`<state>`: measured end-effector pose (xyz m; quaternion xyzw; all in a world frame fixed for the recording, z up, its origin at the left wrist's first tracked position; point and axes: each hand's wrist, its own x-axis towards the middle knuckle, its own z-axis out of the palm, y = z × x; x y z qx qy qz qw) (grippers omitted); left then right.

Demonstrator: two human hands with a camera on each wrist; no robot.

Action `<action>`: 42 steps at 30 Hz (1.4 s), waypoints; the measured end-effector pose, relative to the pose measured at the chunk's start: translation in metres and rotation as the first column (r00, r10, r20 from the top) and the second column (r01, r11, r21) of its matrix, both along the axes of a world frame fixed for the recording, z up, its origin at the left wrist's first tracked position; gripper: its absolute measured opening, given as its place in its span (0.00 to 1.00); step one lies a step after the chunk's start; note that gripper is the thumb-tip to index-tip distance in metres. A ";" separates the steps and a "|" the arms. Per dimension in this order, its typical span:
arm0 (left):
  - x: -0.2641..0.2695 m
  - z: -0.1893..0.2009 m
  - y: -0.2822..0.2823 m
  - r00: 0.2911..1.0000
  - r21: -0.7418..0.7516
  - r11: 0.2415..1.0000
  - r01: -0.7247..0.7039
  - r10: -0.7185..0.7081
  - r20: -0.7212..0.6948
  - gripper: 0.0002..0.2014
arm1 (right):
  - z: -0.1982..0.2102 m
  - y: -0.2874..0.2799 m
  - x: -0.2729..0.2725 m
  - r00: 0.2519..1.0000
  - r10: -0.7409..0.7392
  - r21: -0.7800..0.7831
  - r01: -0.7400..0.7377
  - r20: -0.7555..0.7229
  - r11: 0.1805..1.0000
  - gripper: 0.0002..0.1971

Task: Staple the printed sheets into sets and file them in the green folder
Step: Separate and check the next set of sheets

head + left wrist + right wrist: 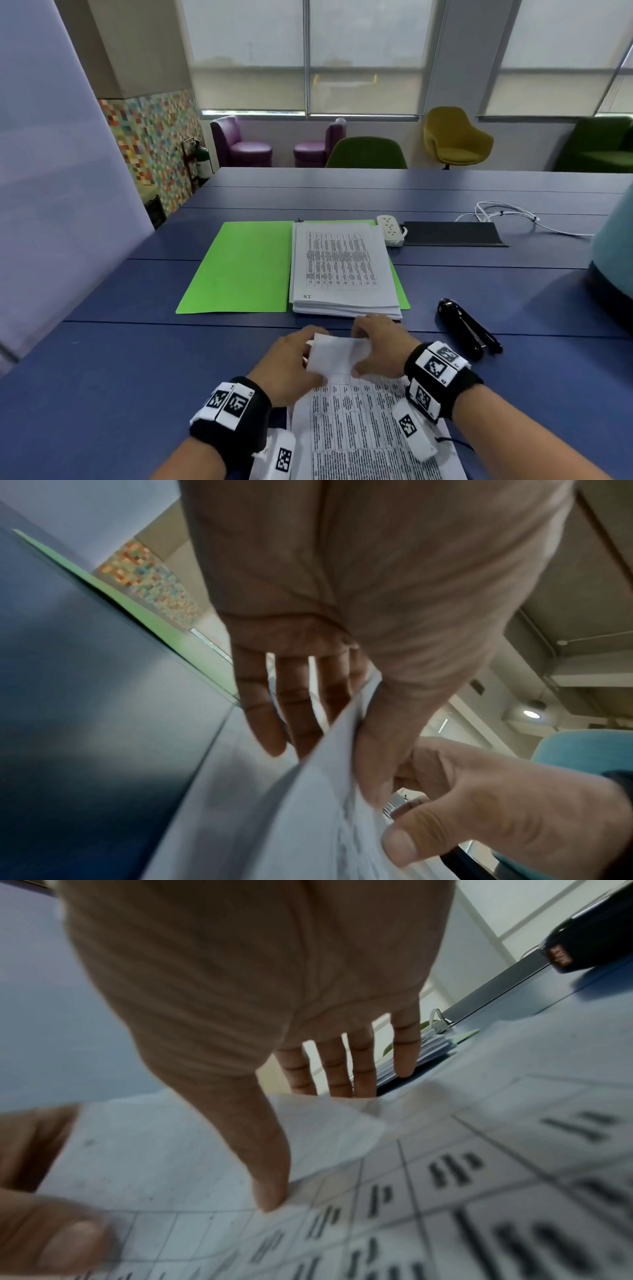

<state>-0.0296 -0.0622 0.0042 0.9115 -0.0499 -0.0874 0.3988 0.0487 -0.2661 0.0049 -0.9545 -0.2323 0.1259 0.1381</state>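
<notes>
Sheets (370, 431) lie nearest on the counter (120, 377); our left hand (291, 363) and right hand (383, 349) pinch the folded-back top corner. Beyond: stapler (467, 329) to the right, then paper stack (342, 270) on the open green folder (236, 267).

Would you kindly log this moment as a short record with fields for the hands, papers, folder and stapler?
left hand: pinches the far edge of the near sheets
right hand: pinches the same edge
near sheets: flat on blue table, far edge curled up
green folder: open, stack of printed sheets on its right half
stapler: on table, right of hands, untouched
</notes>
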 end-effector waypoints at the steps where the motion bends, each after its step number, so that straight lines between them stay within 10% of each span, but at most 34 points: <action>1: -0.001 -0.002 0.002 0.999 0.010 1.000 0.006 -0.005 -0.032 0.16 | 0.000 0.000 -0.001 1.000 0.009 0.015 -0.010 0.010 1.000 0.27; 10: -0.013 -0.015 -0.004 0.997 -0.003 1.000 0.020 -0.019 0.071 0.07 | 0.009 0.001 -0.011 0.990 0.098 0.096 -0.108 0.098 0.990 0.10; 16: -0.010 -0.025 0.000 0.989 -0.214 0.966 -0.145 0.138 -0.050 0.13 | 0.020 -0.031 0.006 0.989 -0.145 0.229 0.151 -0.043 0.962 0.10; 19: -0.008 -0.030 0.004 0.958 -0.483 0.827 -0.288 0.256 -0.132 0.08 | 0.018 -0.064 0.020 0.885 -0.353 0.474 0.462 -0.305 0.750 0.16; 22: -0.006 -0.030 0.002 0.930 -0.642 0.676 -0.361 0.313 -0.192 0.10 | 0.004 -0.075 0.011 0.711 -0.149 0.621 0.681 -0.687 0.388 0.26; 29: 0.012 -0.025 0.015 0.921 -0.441 0.812 -0.383 0.371 -0.116 0.24 | -0.019 -0.060 -0.017 0.815 -0.141 0.467 0.453 -0.562 0.759 0.11; 31: 0.017 -0.025 0.027 0.959 -0.043 0.959 -0.279 0.277 -0.054 0.23 | -0.017 -0.059 -0.018 0.825 -0.167 0.446 0.448 -0.539 0.775 0.11; 33: 0.019 -0.021 0.028 0.981 0.301 0.941 -0.154 0.183 -0.069 0.32 | -0.015 -0.053 -0.021 0.831 -0.185 0.446 0.453 -0.525 0.772 0.10; 42: 0.027 -0.016 0.012 0.939 0.072 0.948 -0.309 0.316 -0.137 0.16 | -0.017 -0.048 -0.030 0.818 -0.223 0.481 0.507 -0.530 0.715 0.12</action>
